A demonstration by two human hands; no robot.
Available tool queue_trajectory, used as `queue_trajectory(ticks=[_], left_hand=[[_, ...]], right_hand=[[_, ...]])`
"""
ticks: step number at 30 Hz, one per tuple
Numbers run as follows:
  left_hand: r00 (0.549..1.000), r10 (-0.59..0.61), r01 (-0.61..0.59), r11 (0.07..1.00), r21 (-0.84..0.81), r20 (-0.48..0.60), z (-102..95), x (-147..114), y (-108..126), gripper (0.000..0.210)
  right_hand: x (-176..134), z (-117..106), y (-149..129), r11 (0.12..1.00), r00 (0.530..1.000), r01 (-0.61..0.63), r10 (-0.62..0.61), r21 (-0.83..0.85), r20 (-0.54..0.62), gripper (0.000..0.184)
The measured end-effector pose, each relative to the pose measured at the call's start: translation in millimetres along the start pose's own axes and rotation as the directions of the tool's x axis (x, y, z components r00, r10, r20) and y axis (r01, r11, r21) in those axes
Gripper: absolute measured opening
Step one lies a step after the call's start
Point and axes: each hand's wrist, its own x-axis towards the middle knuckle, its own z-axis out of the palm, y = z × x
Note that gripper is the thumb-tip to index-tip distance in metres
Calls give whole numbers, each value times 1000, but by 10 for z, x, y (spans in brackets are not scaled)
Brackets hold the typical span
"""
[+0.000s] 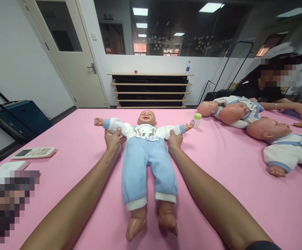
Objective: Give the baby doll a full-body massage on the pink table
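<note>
A baby doll (pixel 148 149) lies on its back on the pink table (pixel 88 201), head toward the far edge and bare feet toward me. It wears light blue trousers and a white top with an elephant face, and its arms are spread wide. My left hand (pixel 113 140) grips the sleeve of the doll's arm on the left, thumb on top. The opposite sleeve is held by my right hand (pixel 175 139), whose fingers are partly hidden under it. Beside the doll's hand on the right stands a small bottle with a green cap (pixel 197 120).
Several more dolls (pixel 267 128) lie along the right side, near a person in a cap (pixel 273 76). At the left are a white remote control (pixel 35 152) and a blue suitcase (pixel 20 118). A shelf rack (pixel 151 88) stands behind the table.
</note>
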Motion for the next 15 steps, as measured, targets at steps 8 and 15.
queue_trajectory(ticks=[8,15], left_hand=[[996,66,-67,997,31,55,25,-1,34,55],[988,152,-152,985,82,1,-14,45,77,40]], right_hand=[[-10,3,12,998,999,-9,7,-63,-31,51],[8,-95,-238,998,989,61,-65,-34,-132,58]])
